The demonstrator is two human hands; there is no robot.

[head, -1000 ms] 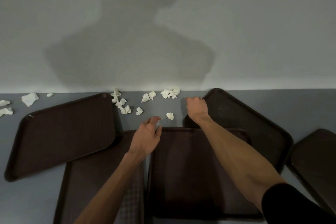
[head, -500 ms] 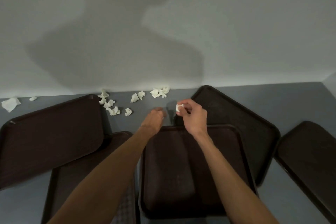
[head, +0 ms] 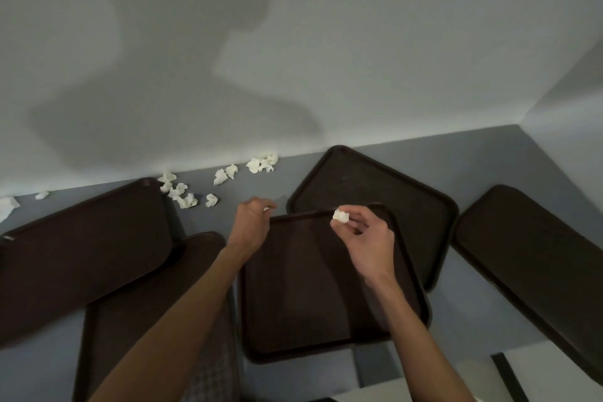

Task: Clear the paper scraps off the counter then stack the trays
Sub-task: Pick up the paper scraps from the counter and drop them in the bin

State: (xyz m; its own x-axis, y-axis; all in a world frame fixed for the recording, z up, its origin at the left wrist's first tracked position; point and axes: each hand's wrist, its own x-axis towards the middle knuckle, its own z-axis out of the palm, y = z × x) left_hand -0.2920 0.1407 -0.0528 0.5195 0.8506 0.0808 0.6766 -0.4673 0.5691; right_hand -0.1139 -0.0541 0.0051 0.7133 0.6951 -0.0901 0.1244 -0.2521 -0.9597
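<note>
My right hand [head: 367, 238] hovers above the middle brown tray [head: 310, 297] and pinches a crumpled white paper scrap [head: 341, 216] between thumb and fingertips. Just left of it, over that tray's far left corner, my left hand [head: 251, 227] has its fingers curled; a speck of white shows at their tips. Loose paper scraps [head: 184, 197] lie on the grey counter [head: 248, 188] near the wall, with more scraps [head: 262, 164] to the right of them. Several brown trays lie flat and overlapping: a left tray [head: 81, 248], a front-left tray [head: 130, 320], a back tray [head: 391, 192] and a right tray [head: 538, 271].
A plain wall rises right behind the counter, and a side wall closes it off at the far right. Two more scraps [head: 8, 206] lie at the far left edge. The counter's front edge shows at the bottom right, with a pale surface [head: 430, 375] below it.
My right hand picked a scrap off the counter near the back tray and drew it back over the middle tray. My left hand reached forward and curled its fingers. The view shifted right.
</note>
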